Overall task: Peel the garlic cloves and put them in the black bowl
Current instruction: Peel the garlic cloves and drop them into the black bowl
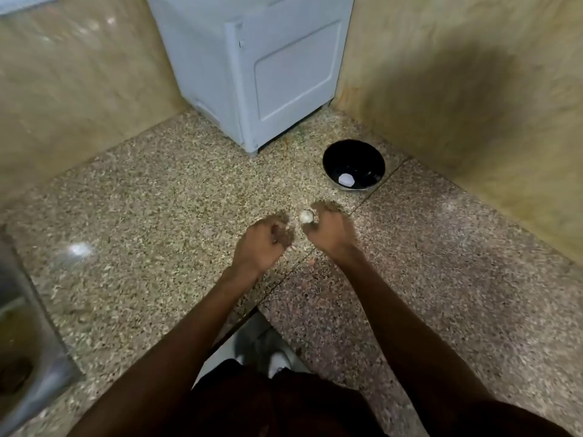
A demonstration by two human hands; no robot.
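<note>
My right hand (328, 228) pinches a pale garlic piece (306, 216) between its fingertips above the speckled counter. My left hand (263, 242) hovers just to its left with fingers curled; blur hides whether it holds anything. The black bowl (353, 152) stands behind and to the right of my hands near the corner, with one white peeled clove (346, 179) lying inside it.
A light grey appliance (252, 67) stands at the back in the corner of the beige walls. A steel sink (22, 335) sits at the left edge. A small scrap of skin (311, 262) lies on the counter (157, 200) below my hands.
</note>
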